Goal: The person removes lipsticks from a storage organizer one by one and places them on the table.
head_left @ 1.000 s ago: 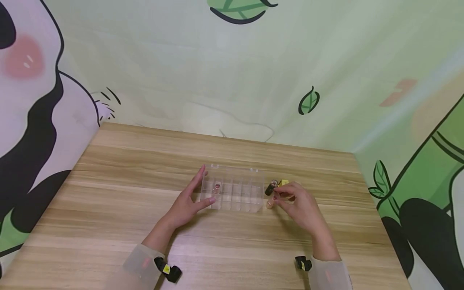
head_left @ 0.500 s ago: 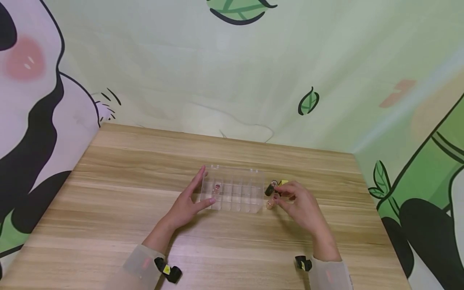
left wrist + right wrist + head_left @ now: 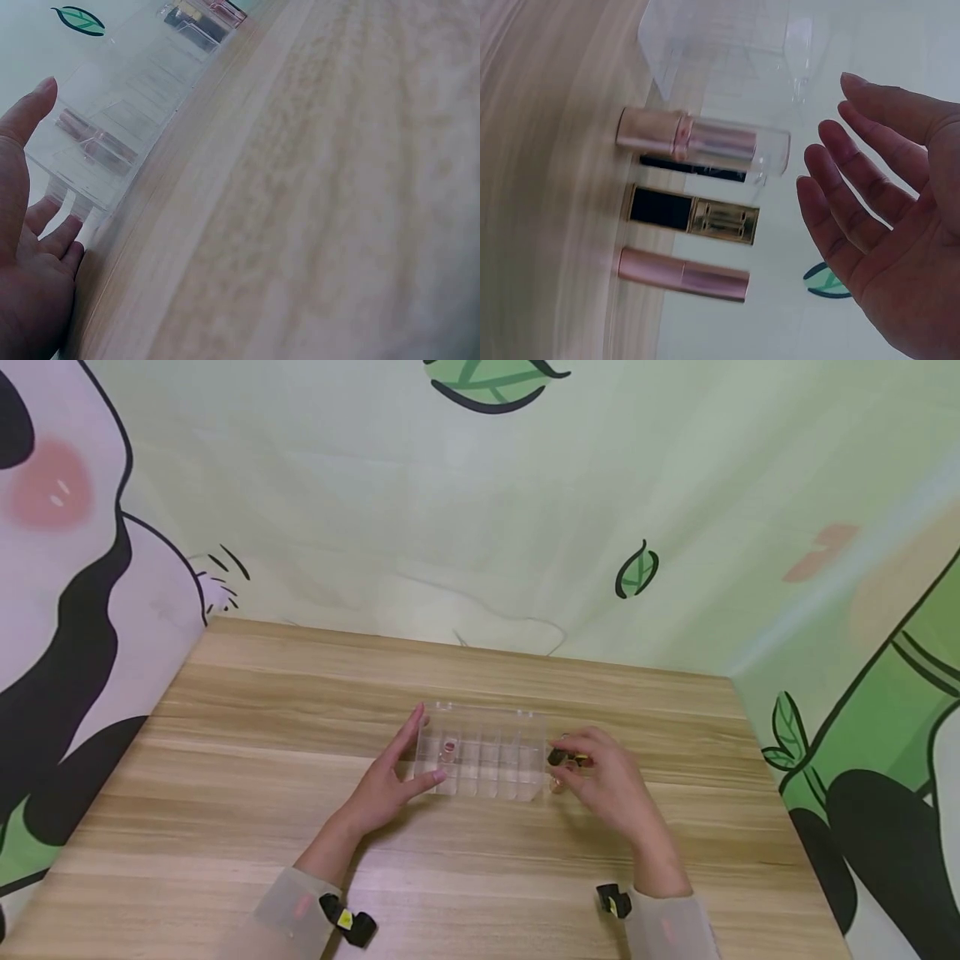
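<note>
My left hand (image 3: pixel 386 789) rests against the left end of a clear compartment organizer (image 3: pixel 487 768), its fingers extended and the thumb over the front corner. One pinkish lipstick (image 3: pixel 97 142) stands inside the organizer near that hand. Just beyond the other end, my right hand (image 3: pixel 611 785) hovers over a small group of upright lipsticks, thumb and fingers apart. In the right wrist view nothing lies between its fingers. Nearest there is a pink lipstick with a clear cap (image 3: pixel 651 131), partly covering a black tube (image 3: pixel 667 165). Beside it stand a black-and-gold lipstick (image 3: pixel 660 208) and a metallic pink lipstick (image 3: pixel 682 275).
Everything stands on a wood-grain table (image 3: pixel 300 693). A pale green cloth backdrop (image 3: pixel 337 510) with panda and leaf drawings rises behind its far edge and along both sides. Both wrists carry small black cameras.
My right hand's fingers have come off the clear-capped lipstick. The hand has shifted left and slightly away from me, over the lipsticks. My left hand and the organizer stay put.
</note>
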`<state>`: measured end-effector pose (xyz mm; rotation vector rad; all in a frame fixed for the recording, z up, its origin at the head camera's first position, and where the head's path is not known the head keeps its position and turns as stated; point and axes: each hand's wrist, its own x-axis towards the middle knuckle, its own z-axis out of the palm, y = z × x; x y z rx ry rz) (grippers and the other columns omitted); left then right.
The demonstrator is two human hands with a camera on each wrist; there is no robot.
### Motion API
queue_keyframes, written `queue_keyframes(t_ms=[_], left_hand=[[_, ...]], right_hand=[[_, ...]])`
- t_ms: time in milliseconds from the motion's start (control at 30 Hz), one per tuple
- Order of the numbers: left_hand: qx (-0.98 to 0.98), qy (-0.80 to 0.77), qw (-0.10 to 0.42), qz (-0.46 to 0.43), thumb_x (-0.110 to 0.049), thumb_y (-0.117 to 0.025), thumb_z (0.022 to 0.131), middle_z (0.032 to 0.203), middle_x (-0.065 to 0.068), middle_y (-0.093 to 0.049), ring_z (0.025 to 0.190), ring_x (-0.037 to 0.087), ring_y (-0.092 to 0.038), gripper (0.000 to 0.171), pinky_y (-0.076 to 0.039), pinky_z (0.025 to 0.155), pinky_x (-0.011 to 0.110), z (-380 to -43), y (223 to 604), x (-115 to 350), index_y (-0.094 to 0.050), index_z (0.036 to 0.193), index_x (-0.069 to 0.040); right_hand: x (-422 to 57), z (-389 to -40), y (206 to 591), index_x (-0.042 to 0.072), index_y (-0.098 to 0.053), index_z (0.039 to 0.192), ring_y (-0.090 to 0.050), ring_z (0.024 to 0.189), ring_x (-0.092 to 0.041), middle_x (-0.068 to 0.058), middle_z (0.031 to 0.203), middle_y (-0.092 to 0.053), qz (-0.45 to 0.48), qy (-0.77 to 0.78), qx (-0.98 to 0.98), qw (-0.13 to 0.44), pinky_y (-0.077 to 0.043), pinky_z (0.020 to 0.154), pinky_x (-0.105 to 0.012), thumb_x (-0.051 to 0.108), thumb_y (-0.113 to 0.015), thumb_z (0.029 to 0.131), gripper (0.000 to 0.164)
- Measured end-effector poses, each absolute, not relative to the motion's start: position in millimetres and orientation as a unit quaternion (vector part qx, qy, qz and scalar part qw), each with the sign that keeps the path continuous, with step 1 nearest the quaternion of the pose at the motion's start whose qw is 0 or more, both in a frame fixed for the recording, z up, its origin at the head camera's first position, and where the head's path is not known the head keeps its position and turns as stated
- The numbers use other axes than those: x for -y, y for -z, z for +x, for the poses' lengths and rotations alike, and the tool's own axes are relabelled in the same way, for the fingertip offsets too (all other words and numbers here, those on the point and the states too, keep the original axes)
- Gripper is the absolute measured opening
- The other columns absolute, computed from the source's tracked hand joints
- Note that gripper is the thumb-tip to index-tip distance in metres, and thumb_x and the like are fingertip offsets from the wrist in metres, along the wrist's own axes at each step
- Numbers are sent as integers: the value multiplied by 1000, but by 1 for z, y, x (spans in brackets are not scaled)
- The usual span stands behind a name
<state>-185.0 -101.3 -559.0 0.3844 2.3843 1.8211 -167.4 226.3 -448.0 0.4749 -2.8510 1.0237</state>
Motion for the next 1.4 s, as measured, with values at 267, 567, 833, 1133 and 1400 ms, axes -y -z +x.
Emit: queue_keyframes(t_ms=[267, 567, 833, 1133, 1400], left_hand=[[-783, -606, 60, 125, -36, -81, 91, 171, -6, -29, 160, 27, -21, 101, -13, 128, 65, -184, 557, 101, -14, 166, -40], [-785, -604, 61, 123, -37, -81, 91, 171, -7, -30, 160, 27, -22, 101, -13, 127, 65, -183, 556, 100, -14, 166, -42], [-785, -604, 62, 122, -37, -81, 91, 170, -8, -30, 160, 28, -22, 100, -13, 127, 66, -183, 557, 100, -14, 166, -43], [-787, -604, 60, 115, -34, -81, 91, 170, -7, -32, 159, 28, -24, 99, -14, 127, 66, -184, 558, 99, -16, 164, -46], [-792, -596, 62, 114, -40, -80, 91, 170, -8, -31, 160, 29, -23, 98, -13, 126, 68, -182, 556, 100, -13, 159, -60]], right_hand=[[-208, -169, 445, 12, -78, 118, -67, 88, -26, -4, 117, -71, 174, -336, 925, 25, -58, 73, -37, 14, -83, 89, 30], [-188, -172, 450, 10, -77, 119, -69, 102, -27, -4, 117, -72, 200, -359, 912, 6, -59, 85, -45, 12, -83, 88, 32], [-174, -178, 454, 8, -76, 121, -69, 103, -23, -5, 119, -72, 212, -369, 905, -4, -60, 86, -45, 14, -82, 89, 33], [-157, -183, 461, 9, -75, 123, -68, 102, -23, -5, 117, -71, 205, -371, 905, -17, -61, 86, -45, 16, -82, 90, 34], [-140, -189, 470, 7, -73, 127, -69, 103, -22, -7, 118, -71, 200, -376, 904, -30, -62, 85, -37, 15, -79, 92, 36]])
